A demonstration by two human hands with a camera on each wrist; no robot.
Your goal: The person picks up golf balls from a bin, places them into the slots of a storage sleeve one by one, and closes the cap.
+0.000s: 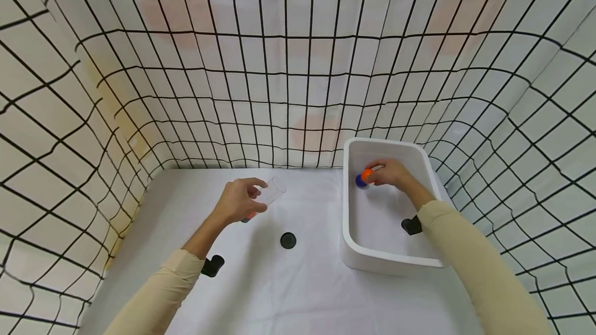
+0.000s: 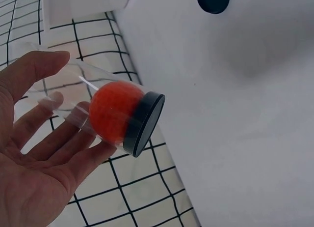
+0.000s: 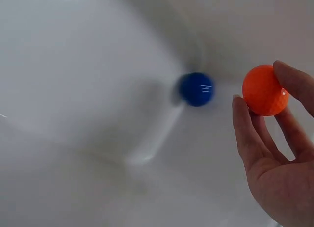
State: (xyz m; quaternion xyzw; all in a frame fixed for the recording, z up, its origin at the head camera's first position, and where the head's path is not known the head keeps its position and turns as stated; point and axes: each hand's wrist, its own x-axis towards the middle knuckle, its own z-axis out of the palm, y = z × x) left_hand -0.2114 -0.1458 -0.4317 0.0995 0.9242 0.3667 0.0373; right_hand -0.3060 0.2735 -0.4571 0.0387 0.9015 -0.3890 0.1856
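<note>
My left hand point(image 1: 236, 201) holds a clear plastic tube point(image 1: 273, 191) tilted above the table, thumb on one side and fingers on the other. A red-orange ball point(image 2: 114, 111) sits inside it against the black cap point(image 2: 143, 124) that closes the lower end. The tube's other end points up and away to the right. Inside the white bin, my right hand point(image 1: 390, 173) pinches an orange golf ball point(image 3: 265, 90) between thumb and fingertips. Close beside that ball, a blue ball point(image 3: 196, 89) lies in the bin's far left corner.
The white bin point(image 1: 346, 211) stands at the right of the white-covered table. A loose black cap point(image 1: 288, 240) lies flat near the middle. Black grid netting point(image 1: 298, 74) rises behind and along both sides. Black wrist cameras point(image 1: 213, 266) sit at both forearms.
</note>
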